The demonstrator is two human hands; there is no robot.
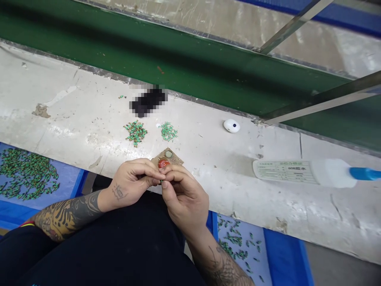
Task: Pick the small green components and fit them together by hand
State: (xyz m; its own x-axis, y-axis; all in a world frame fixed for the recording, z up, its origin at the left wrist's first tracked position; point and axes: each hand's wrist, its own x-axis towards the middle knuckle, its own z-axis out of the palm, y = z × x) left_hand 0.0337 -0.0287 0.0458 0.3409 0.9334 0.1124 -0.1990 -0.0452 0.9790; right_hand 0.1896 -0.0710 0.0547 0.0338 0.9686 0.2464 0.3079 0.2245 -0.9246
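Observation:
My left hand (131, 184) and my right hand (186, 196) meet at the fingertips over the front edge of the white bench. Both are closed in a pinch around a tiny green piece (161, 181), mostly covered by the fingers. Just beyond the fingertips lies a brown speckled card (176, 159) bearing a glossy red blob (163, 163) and a small round metal-rimmed cup (168, 153). Farther back are a pile of green pieces with gold-brown parts (135, 133) and a pile of smaller green pieces (169, 131).
A glue bottle (285, 171) with a blue cap lies on its side at right. Behind are a white rounded case (231, 126) and a blurred-out dark object (149, 101). Blue trays of green pieces (28, 172) flank my lap. A green belt (190, 59) and metal posts (324, 101) border the bench.

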